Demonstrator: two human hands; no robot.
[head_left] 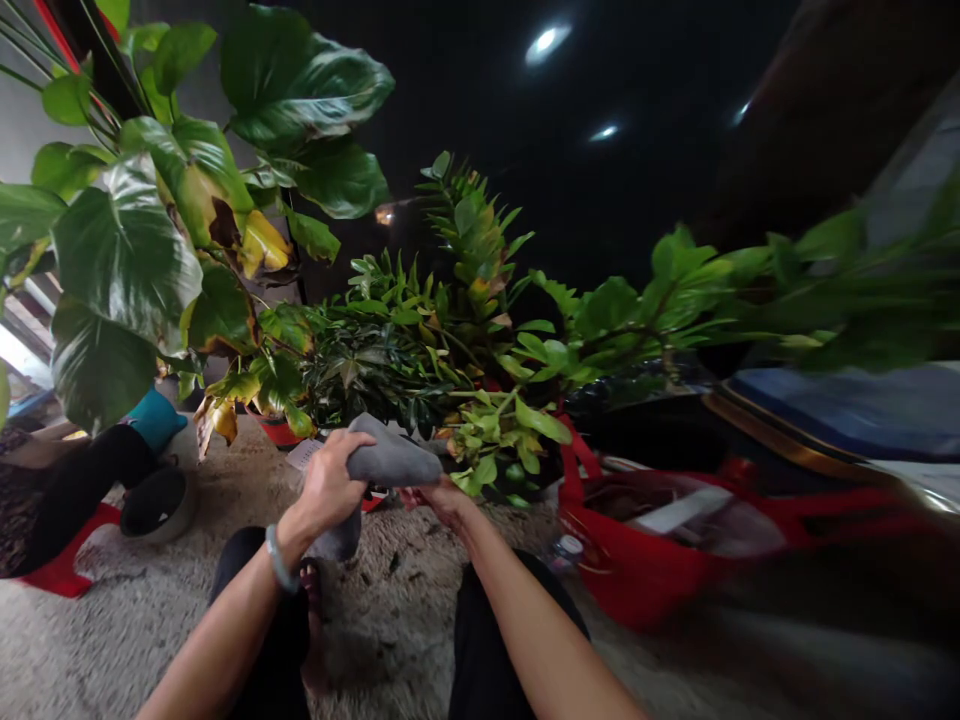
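Note:
A soft grey cloth (pixel 394 455) is bunched in my left hand (pixel 334 485), whose fingers are wrapped round it. One part of the cloth stretches right over my other hand, and a second part hangs below the left hand. My right hand (pixel 442 500) sits just under the cloth's right end with its fingers curled. What those fingers pinch, if anything, is hidden by the cloth. Right beside that hand grows a low plant (pixel 499 440) with light green leaves.
A large-leaved plant (pixel 120 240) with some yellowed leaves rises at left. A person sits on a red stool (pixel 71 555) near a dark bucket (pixel 157 505). A red bag (pixel 637 565) stands at right, beside a clear bottle (pixel 566 550). Dense foliage (pixel 367 350) fills the middle.

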